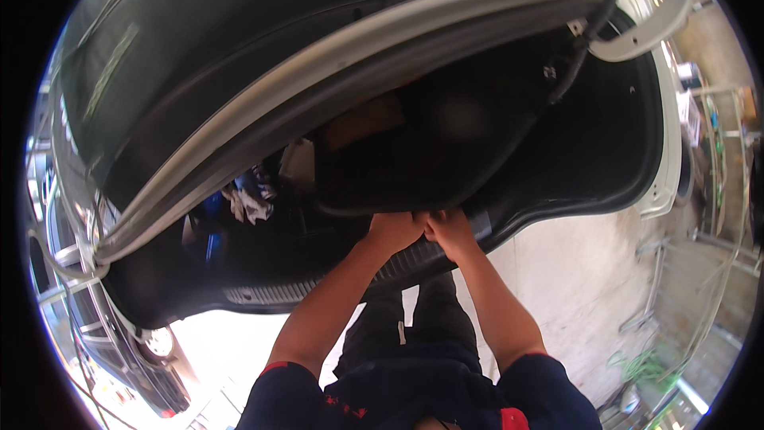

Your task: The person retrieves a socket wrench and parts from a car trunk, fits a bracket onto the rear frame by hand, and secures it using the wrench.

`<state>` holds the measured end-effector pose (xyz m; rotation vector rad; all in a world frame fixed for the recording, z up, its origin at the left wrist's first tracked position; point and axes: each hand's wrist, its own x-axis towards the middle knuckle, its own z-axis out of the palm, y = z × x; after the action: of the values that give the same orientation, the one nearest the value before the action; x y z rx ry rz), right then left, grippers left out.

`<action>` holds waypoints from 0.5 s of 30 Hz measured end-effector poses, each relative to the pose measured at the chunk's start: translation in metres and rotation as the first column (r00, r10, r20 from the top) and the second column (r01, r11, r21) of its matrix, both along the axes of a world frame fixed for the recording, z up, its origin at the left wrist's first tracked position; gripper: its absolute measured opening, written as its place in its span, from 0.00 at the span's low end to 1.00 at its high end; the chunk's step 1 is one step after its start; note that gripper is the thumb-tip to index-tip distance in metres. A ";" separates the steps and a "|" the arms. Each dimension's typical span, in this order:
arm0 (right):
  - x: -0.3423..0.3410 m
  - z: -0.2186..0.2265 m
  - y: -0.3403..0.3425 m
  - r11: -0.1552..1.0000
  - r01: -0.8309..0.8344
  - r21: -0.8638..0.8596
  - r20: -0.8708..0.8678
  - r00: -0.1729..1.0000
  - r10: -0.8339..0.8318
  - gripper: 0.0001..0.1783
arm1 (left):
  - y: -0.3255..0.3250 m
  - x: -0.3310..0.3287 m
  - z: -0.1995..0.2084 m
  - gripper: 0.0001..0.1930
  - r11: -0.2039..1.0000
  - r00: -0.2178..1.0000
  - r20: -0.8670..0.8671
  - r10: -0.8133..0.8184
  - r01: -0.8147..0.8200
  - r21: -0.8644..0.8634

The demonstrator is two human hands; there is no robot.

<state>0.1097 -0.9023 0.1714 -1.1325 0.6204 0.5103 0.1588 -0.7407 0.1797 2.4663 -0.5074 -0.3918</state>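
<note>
Both hands are side by side at the near edge of a dark trunk panel [398, 171] inside a car's open trunk. My left hand [396, 231] is closed at that edge, its fingertips partly hidden under or behind it. Close beside it, my right hand [450, 232] is also closed, fingers curled at the same edge. The panel has a rounded near corner and looks raised at a tilt; the deep shadow hides its far side. Just below my hands runs the ribbed trunk sill trim [406, 261].
Crumpled cloth [253, 201] and blue items lie in the trunk's left side. The raised trunk lid's pale rim [358, 36] arches above. A dark cable [569, 72] hangs at right. A metal rack [720, 151] stands far right, a dark car [123, 350] at left.
</note>
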 end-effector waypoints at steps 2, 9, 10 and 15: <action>-0.061 0.020 -0.024 0.976 -0.195 -0.092 -0.055 0.980 0.191 0.12 | -0.005 -0.015 0.005 0.22 1.000 0.990 -0.138 0.016 -0.014 0.014; -0.094 0.106 -0.014 0.907 -0.374 -0.194 0.019 0.923 0.384 0.10 | 0.042 -0.086 0.077 0.18 0.978 0.801 -0.598 0.004 -0.127 -0.164; -0.084 0.113 -0.005 0.822 -0.438 -0.365 0.156 0.841 0.517 0.10 | 0.053 -0.107 0.085 0.18 0.910 0.776 -0.630 0.045 -0.292 -0.294; -0.057 0.135 0.076 0.618 -0.487 -0.617 0.385 0.498 0.777 0.13 | 0.114 -0.149 0.133 0.19 0.639 0.639 -0.747 0.183 -0.655 -0.404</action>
<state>0.0523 -0.8258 0.3068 -1.8854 -0.3790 0.6014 0.0095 -0.6272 0.3130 1.5170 0.2754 -0.6834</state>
